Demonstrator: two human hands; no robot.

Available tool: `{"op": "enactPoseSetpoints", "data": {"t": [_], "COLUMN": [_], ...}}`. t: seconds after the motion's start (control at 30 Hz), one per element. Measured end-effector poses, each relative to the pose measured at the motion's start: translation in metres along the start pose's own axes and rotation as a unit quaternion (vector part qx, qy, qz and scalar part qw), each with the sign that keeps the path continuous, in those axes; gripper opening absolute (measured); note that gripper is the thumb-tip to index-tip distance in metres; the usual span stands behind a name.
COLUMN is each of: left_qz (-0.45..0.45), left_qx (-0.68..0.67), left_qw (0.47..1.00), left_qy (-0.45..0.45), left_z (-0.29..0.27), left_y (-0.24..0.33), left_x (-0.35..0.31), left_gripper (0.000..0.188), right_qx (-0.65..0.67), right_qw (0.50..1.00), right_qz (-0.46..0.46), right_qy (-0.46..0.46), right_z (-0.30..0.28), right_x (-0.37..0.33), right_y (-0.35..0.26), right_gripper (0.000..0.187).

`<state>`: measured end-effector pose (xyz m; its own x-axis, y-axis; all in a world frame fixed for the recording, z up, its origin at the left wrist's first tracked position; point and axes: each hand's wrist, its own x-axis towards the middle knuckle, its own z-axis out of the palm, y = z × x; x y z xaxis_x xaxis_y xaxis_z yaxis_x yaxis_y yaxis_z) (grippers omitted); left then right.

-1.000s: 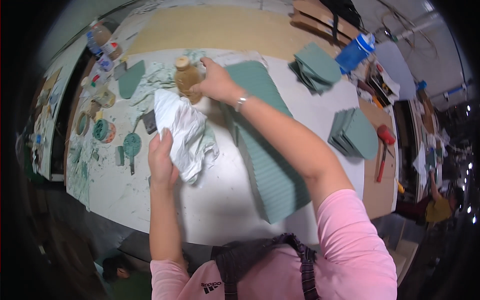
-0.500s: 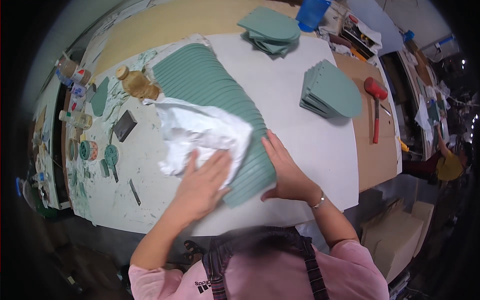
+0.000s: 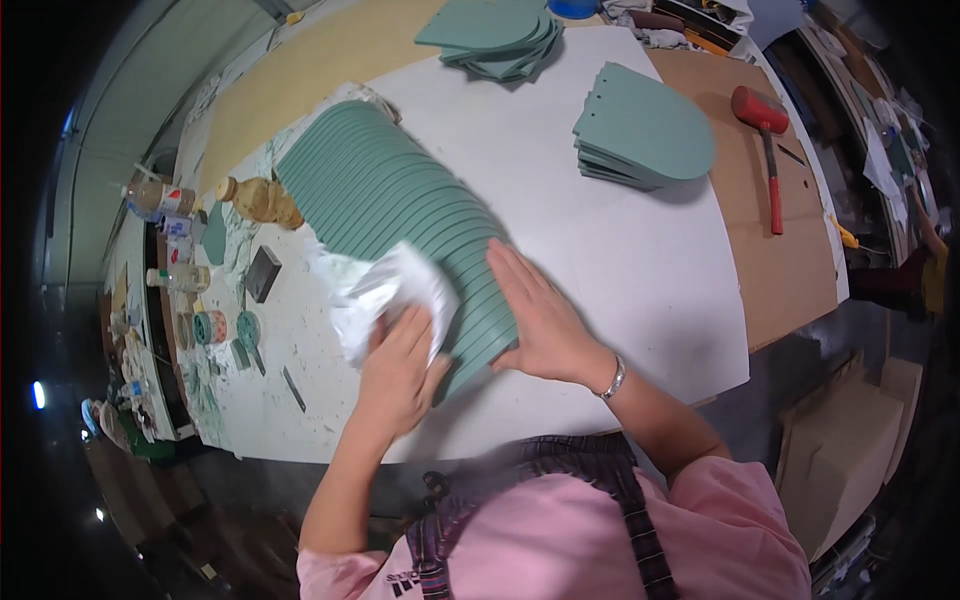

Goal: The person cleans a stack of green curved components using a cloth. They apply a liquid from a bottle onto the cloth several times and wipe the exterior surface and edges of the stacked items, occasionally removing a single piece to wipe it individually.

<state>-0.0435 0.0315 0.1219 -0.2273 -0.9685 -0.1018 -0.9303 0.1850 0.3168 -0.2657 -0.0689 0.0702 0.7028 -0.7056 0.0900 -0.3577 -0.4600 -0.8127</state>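
A long row of green flat pieces with rounded edges [image 3: 400, 200], overlapping like shingles, slants across the white-topped table. With its fingers pressed into a crumpled white cloth [image 3: 385, 290], my left hand [image 3: 398, 372] holds the cloth against the row's near left side. My right hand [image 3: 545, 315] lies along the row's near right edge, fingers stretched out and touching the pieces, with nothing in its grip. The cloth hides part of the row and some of my left fingertips.
Two stacks of green rounded pieces [image 3: 645, 125] stand beyond the row. A red mallet [image 3: 768, 150] lies on brown cardboard at right. Left of the row are a stained bottle [image 3: 262, 200], a dark block [image 3: 263, 273], a thin blade [image 3: 293, 390] and several jars.
My left hand has bunched the cloth and drawn it in from its wider spread. My right hand stays at the row's edge. The whole view has shifted.
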Motion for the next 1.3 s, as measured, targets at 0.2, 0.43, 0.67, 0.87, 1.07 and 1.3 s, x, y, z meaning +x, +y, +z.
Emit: {"op": "enactPoseSetpoints", "data": {"t": [0.2, 0.43, 0.67, 0.87, 1.07, 1.3], "left_qz": [0.03, 0.034, 0.042, 0.009, 0.05, -0.315], "left_qx": [0.0, -0.025, -0.055, -0.054, -0.051, -0.511], "left_qw": [0.999, 0.999, 0.997, 0.998, 0.997, 0.782], "left_qy": [-0.029, -0.005, 0.025, -0.028, 0.019, 0.167], "left_z": [-0.012, 0.001, 0.007, -0.006, 0.008, 0.0], "left_y": [0.01, 0.042, 0.046, 0.044, 0.065, 0.005], "left_x": [-0.001, 0.04, 0.019, -0.029, 0.012, -0.075], "left_gripper": [0.061, 0.06, 0.063, 0.059, 0.06, 0.037], "right_qx": [-0.012, -0.039, -0.002, 0.004, 0.052, 0.018], "right_qw": [1.0, 0.999, 0.999, 0.999, 0.995, 0.998], "right_qz": [0.014, 0.002, 0.0, 0.022, -0.003, 0.02], "right_qy": [0.018, 0.023, 0.038, 0.036, 0.085, 0.051], "right_z": [0.0, 0.005, 0.008, 0.005, 0.011, 0.008], "right_x": [-0.003, -0.004, -0.002, -0.007, -0.007, -0.01], "right_y": [0.007, 0.005, 0.007, 0.011, 0.013, 0.014], "right_gripper": [0.123, 0.123, 0.116, 0.109, 0.096, 0.116]}}
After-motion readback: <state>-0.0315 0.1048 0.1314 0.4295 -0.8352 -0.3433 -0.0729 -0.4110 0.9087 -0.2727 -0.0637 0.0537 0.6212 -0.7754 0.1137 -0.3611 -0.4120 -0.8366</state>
